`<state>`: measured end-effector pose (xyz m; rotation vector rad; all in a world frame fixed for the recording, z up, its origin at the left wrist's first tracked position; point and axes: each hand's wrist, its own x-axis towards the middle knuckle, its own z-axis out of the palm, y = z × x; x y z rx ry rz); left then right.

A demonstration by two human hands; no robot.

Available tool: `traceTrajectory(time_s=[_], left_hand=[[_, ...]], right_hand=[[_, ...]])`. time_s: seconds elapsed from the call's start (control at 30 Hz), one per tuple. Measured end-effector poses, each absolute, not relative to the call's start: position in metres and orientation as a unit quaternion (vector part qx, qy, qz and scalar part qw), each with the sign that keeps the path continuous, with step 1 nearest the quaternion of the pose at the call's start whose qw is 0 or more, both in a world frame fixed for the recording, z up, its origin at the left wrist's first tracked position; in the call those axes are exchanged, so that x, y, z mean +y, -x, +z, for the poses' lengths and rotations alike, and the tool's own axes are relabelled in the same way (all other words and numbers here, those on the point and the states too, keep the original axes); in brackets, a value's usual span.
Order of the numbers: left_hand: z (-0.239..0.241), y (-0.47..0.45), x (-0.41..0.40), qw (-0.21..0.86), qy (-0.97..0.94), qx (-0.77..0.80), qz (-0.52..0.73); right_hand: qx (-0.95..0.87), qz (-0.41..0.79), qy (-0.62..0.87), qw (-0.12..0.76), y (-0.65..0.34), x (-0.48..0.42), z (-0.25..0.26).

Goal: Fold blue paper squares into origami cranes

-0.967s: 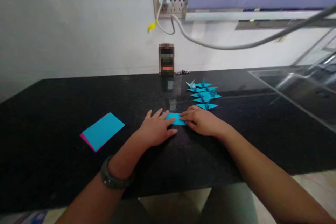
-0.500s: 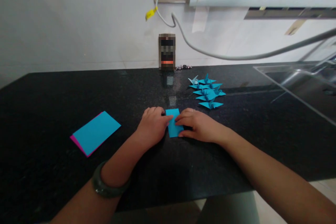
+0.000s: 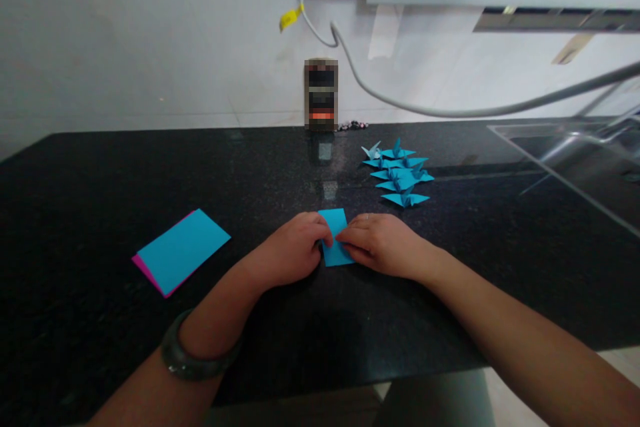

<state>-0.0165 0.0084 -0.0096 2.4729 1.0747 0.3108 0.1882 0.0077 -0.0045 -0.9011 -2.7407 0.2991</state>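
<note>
"Blue paper (image 3: 334,221), where was it?"

"Flat on the black counter (image 3: 320,340), between the two hands. I watched from far away."

"What did they hold?"

"The left hand (image 3: 300,240) had bent fingers at the paper's left edge. The right hand (image 3: 385,243) had its fingertips close together on the other side. I couldn't tell if either one pinched it."

"How much was done?"

"A bunch of folded birds (image 3: 401,178) sat just past the right hand. This piece looked smaller than the ones in the flat pile (image 3: 184,250) off to the left, so I guessed it had a fold or two. I thought much folding was left."
</note>
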Motion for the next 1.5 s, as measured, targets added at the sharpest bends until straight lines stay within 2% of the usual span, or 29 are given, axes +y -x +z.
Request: traceTrajectory(time_s=[0.13,0.33,0.47,0.63,0.73,0.9,1.13,1.5], left_hand=[[-0.010,0.019,0.007,0.242,-0.890,0.369,0.113],[-0.011,0.020,0.008,0.235,-0.893,0.367,0.111],[-0.010,0.018,0.008,0.227,-0.894,0.369,0.114],[-0.010,0.014,0.010,0.208,-0.881,0.403,0.133],[-0.008,0.013,0.012,0.227,-0.868,0.419,0.139],[-0.007,0.016,0.013,0.289,-0.827,0.455,0.159],[-0.013,0.012,0.013,0.326,-0.768,0.505,0.219],[-0.016,0.004,0.010,0.322,-0.711,0.572,0.251]], right_hand=[[-0.946,0.126,0.284,0.091,-0.189,0.008,0.001],[-0.951,0.089,0.288,0.071,-0.187,0.006,0.000],[-0.947,0.075,0.296,0.101,-0.188,0.007,-0.006],[-0.928,0.164,0.282,0.181,-0.191,0.011,-0.005],[-0.918,0.189,0.290,0.195,-0.193,0.014,-0.005],[-0.887,0.164,0.381,0.201,-0.192,0.018,-0.015],[-0.804,0.235,0.520,0.165,-0.186,0.018,-0.019],[-0.798,0.133,0.576,0.115,-0.170,0.013,-0.015]])
